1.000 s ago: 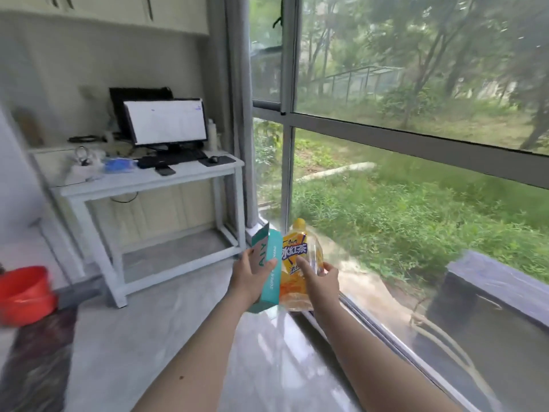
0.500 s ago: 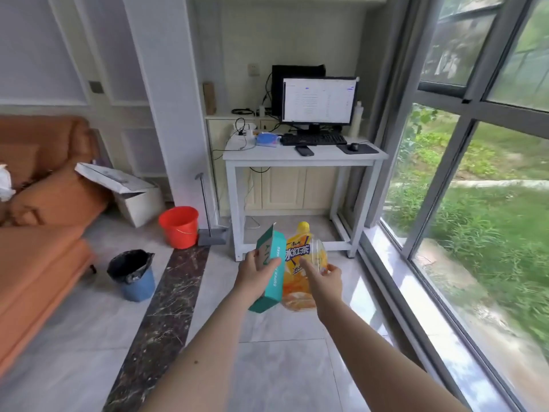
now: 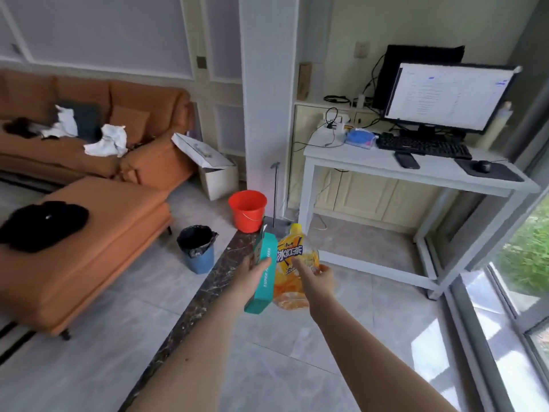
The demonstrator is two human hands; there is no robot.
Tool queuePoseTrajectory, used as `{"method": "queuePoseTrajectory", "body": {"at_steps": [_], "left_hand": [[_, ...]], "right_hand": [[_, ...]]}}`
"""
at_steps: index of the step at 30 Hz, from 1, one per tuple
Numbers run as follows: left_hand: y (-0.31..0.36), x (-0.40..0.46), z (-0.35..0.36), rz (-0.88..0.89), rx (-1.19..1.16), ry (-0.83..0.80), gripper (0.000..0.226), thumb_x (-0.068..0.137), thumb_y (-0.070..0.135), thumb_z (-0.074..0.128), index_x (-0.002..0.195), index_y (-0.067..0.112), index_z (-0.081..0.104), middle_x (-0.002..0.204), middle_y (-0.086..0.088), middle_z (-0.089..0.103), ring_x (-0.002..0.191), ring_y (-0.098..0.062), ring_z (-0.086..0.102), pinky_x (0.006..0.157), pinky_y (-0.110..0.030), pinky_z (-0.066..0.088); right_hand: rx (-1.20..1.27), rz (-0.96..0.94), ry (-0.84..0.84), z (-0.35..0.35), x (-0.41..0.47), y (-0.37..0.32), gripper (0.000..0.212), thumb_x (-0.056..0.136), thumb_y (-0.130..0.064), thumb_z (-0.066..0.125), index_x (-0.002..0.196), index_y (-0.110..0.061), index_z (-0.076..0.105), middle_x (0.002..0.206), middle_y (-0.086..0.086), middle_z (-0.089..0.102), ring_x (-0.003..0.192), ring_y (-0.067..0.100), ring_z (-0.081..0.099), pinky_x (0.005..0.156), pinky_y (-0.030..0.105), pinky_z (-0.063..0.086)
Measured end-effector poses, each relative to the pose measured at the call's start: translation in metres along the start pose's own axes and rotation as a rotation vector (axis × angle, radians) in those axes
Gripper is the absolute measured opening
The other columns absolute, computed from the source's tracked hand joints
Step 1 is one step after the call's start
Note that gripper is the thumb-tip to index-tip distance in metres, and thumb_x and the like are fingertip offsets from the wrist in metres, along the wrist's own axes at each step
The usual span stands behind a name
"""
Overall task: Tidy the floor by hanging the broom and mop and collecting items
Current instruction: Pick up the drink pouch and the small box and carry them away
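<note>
My left hand (image 3: 248,278) grips a teal carton (image 3: 263,276), held upright in front of me. Right beside it my right hand (image 3: 316,278) holds a yellow iced-tea bottle (image 3: 289,263) with a yellow cap. Both items touch each other at chest height above the grey tile floor. A blue bin with a black liner (image 3: 197,249) stands on the floor ahead to the left. A thin mop or broom handle (image 3: 274,194) leans against the white pillar behind a red bucket (image 3: 248,209).
An orange sofa (image 3: 89,209) with black and white clothes fills the left. An open white box (image 3: 212,168) sits by the pillar. A white desk (image 3: 416,173) with monitor and keyboard stands at the right, next to the glass window (image 3: 520,292).
My view has swung left from the window to the room, bringing the sofa, bin and bucket into sight. Both hands keep the same hold on the carton and bottle.
</note>
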State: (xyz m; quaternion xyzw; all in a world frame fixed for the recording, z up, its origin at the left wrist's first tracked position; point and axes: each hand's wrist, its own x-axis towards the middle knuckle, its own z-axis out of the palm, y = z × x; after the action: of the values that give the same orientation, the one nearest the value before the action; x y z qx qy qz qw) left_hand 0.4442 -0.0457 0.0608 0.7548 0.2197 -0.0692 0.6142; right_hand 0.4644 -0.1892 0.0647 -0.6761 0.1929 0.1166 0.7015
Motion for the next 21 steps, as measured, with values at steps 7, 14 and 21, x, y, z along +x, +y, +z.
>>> {"method": "queuePoseTrajectory", "body": {"at_steps": [7,14,21], "left_hand": [[0.003,0.082,-0.065,-0.051,0.032,0.08,0.072,0.081,0.064,0.046,0.144,0.032,0.03,0.143,-0.004,0.045,0.126,-0.029,0.049,0.105,-0.052,0.041],[0.013,0.196,-0.15,-0.081,-0.026,0.111,0.071,0.073,0.064,0.05,0.134,0.029,0.044,0.116,-0.002,0.062,0.103,-0.023,0.062,0.091,-0.041,0.051],[0.023,0.289,-0.214,-0.141,-0.002,0.073,0.057,0.091,0.06,0.038,0.134,0.022,0.04,0.103,-0.002,0.059,0.091,-0.021,0.06,0.082,-0.035,0.047]], "right_hand": [[-0.054,0.053,-0.081,0.093,0.069,-0.018,0.068,0.073,-0.042,0.077,0.123,-0.012,0.044,0.114,0.012,0.064,0.096,0.031,0.068,0.086,0.049,0.057],[-0.116,0.038,-0.047,0.206,0.142,-0.042,0.069,0.07,-0.044,0.077,0.121,-0.01,0.045,0.115,0.011,0.062,0.1,0.029,0.065,0.088,0.045,0.056],[-0.223,0.033,-0.044,0.299,0.205,-0.056,0.08,0.068,-0.051,0.075,0.128,-0.011,0.04,0.124,0.01,0.055,0.112,0.03,0.058,0.096,0.049,0.051]]}}
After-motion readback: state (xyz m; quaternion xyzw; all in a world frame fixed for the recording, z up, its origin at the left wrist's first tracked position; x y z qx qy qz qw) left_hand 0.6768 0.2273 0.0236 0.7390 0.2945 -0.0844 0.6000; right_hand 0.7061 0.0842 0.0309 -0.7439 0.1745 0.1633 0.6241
